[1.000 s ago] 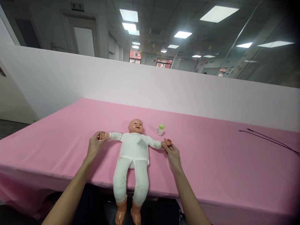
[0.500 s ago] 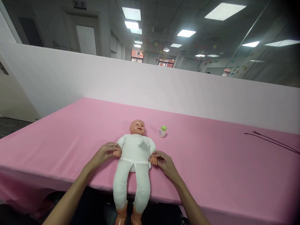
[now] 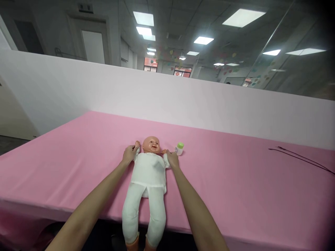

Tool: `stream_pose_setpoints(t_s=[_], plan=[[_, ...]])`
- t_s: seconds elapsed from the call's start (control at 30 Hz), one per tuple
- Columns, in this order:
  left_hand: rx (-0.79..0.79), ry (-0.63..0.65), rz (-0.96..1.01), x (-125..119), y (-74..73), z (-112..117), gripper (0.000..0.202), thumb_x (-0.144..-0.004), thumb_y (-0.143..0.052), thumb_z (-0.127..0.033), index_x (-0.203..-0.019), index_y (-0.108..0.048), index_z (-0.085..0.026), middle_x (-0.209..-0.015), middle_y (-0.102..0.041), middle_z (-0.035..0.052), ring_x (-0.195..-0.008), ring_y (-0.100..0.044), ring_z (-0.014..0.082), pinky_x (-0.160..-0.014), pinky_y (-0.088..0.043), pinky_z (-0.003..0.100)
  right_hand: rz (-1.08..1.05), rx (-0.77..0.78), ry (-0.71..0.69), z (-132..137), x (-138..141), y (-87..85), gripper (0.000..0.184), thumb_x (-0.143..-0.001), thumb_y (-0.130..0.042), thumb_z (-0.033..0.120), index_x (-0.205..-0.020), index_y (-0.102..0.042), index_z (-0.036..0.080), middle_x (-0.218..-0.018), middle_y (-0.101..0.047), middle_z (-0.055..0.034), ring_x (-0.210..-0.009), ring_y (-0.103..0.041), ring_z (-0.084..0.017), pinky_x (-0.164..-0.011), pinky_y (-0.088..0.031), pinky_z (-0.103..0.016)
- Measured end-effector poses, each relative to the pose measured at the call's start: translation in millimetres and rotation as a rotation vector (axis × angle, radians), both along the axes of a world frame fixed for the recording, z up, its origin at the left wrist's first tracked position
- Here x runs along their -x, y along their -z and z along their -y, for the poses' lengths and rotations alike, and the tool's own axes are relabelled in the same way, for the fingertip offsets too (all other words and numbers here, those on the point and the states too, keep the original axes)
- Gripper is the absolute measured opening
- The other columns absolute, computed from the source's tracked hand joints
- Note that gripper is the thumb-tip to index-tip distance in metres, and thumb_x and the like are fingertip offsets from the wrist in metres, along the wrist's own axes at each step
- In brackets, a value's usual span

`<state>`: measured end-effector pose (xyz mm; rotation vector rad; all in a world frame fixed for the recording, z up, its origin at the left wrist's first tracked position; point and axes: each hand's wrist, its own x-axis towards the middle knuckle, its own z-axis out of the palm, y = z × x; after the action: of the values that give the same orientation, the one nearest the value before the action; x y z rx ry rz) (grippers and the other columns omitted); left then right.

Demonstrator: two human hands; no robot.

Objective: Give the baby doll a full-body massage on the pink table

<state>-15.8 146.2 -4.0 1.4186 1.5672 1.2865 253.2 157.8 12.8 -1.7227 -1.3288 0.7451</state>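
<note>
A baby doll point(image 3: 148, 170) in a white cloth suit lies face up, its head toward the wall and its legs over the near table edge. My left hand point(image 3: 129, 153) is closed around the doll's arm on the left, whose small hand points up beside the head. On the other side my right hand point(image 3: 173, 159) grips the doll's other arm, also bent upward. Just behind my right hand stands a small clear jar point(image 3: 179, 149) with a green lid.
Pink cloth point(image 3: 230, 181) covers the table. A low white wall point(image 3: 183, 101) runs along its back, with glass above. Thin dark cords point(image 3: 300, 158) lie at the far right.
Both my hands have moved up toward the doll's head. The doll's arms, down at its sides before, are now raised beside the head. The view has shifted slightly.
</note>
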Motion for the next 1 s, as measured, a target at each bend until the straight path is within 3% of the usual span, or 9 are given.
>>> stream_pose_setpoints(t_s=[0.13, 0.27, 0.4, 0.5, 0.57, 0.67, 0.77, 0.93, 1.0], plan=[[-0.028, 0.079, 0.027, 12, 5.4, 2, 0.041, -0.079, -0.066, -0.052, -0.094, -0.074, -0.015, -0.087, -0.074, 0.0081, -0.08, -0.066, 0.0231, -0.066, -0.046, 0.029, -0.056, 0.036, -0.085, 6, -12, -1.3, 0.046, -0.093, -0.058, 0.058, -0.071, -0.073, 0.019, -0.064, -0.07, -0.0092, -0.071, -0.069, -0.026, -0.066, -0.053, -0.033], [-0.107, 0.232, 0.165, 27, -6.6, 26, 0.063, -0.074, -0.075, -0.044, -0.129, -0.067, -0.015, -0.118, -0.075, 0.0136, -0.099, -0.069, 0.027, -0.079, -0.054, 0.033, -0.284, 0.036, -0.423, 34, -39, -11.3, 0.053, -0.09, -0.066, 0.064, -0.111, -0.08, 0.017, -0.106, -0.08, -0.0123, -0.098, -0.073, -0.028, -0.083, -0.057, -0.035], [-0.141, 0.452, 0.089, 45, -18.7, 59, 0.036, -0.08, -0.076, -0.037, -0.11, -0.076, -0.018, -0.111, -0.076, 0.0112, -0.101, -0.069, 0.0268, -0.088, -0.055, 0.037, -0.398, 0.056, -0.671, 72, -70, -15.9, 0.065, -0.078, -0.085, 0.051, -0.134, -0.071, 0.02, -0.133, -0.072, -0.0133, -0.116, -0.068, -0.031, -0.096, -0.056, -0.042], [-0.141, 0.643, 0.017, 56, -16.6, 74, 0.023, -0.076, -0.079, -0.033, -0.096, -0.082, -0.022, -0.117, -0.075, 0.0127, -0.113, -0.068, 0.0296, -0.094, -0.054, 0.04, -0.255, 0.073, -0.805, 98, -80, -13.2, 0.054, -0.075, -0.088, 0.04, -0.124, -0.075, 0.02, -0.142, -0.066, -0.0133, -0.124, -0.064, -0.032, -0.102, -0.053, -0.045], [-0.13, 0.687, 0.012, 61, -12.3, 79, 0.019, -0.071, -0.082, -0.031, -0.088, -0.084, -0.023, -0.12, -0.074, 0.014, -0.119, -0.066, 0.0316, -0.094, -0.055, 0.041, -0.142, 0.018, -0.845, 112, -80, -8.2, 0.039, -0.08, -0.084, 0.037, -0.116, -0.078, 0.023, -0.145, -0.064, -0.0116, -0.129, -0.061, -0.032, -0.107, -0.051, -0.047], [-0.124, 0.678, 0.013, 63, -9.1, 80, 0.023, -0.066, -0.085, -0.034, -0.087, -0.084, -0.024, -0.12, -0.074, 0.0148, -0.119, -0.067, 0.0326, -0.093, -0.056, 0.043, 0.015, -0.131, -0.77, 124, -73, 2.2, 0.032, -0.09, -0.072, 0.037, -0.121, -0.076, 0.03, -0.147, -0.063, -0.0076, -0.137, -0.055, -0.031, -0.115, -0.044, -0.05], [-0.119, 0.581, 0.038, 57, -12.4, 75, 0.032, -0.069, -0.086, -0.042, -0.092, -0.083, -0.02, -0.114, -0.077, 0.0149, -0.11, -0.069, 0.0317, -0.089, -0.057, 0.043, -0.009, -0.212, -0.61, 120, -59, 9.5, 0.047, -0.092, -0.069, 0.042, -0.137, -0.067, 0.028, -0.142, -0.066, -0.0093, -0.131, -0.059, -0.03, -0.113, -0.046, -0.05], [-0.043, 0.252, 0.136, 30, -14.3, 46, 0.045, -0.077, -0.075, -0.06, -0.084, -0.071, -0.015, -0.081, -0.072, 0.0093, -0.076, -0.067, 0.024, -0.066, -0.052, 0.033, -0.186, -0.351, -0.3, 80, -31, 5.2, 0.066, -0.091, -0.065, 0.056, -0.144, -0.057, 0.019, -0.131, -0.071, -0.0137, -0.112, -0.068, -0.03, -0.093, -0.056, -0.04], [-0.003, 0.152, 0.098, 20, -8.9, 31, 0.045, -0.079, -0.07, -0.062, -0.076, -0.064, -0.017, -0.073, -0.068, 0.0066, -0.068, -0.062, 0.021, -0.059, -0.046, 0.03, -0.174, -0.308, -0.21, 61, -23, 3.2, 0.064, -0.089, -0.064, 0.057, -0.138, -0.06, 0.016, -0.12, -0.075, -0.0129, -0.103, -0.07, -0.028, -0.084, -0.056, -0.036]])
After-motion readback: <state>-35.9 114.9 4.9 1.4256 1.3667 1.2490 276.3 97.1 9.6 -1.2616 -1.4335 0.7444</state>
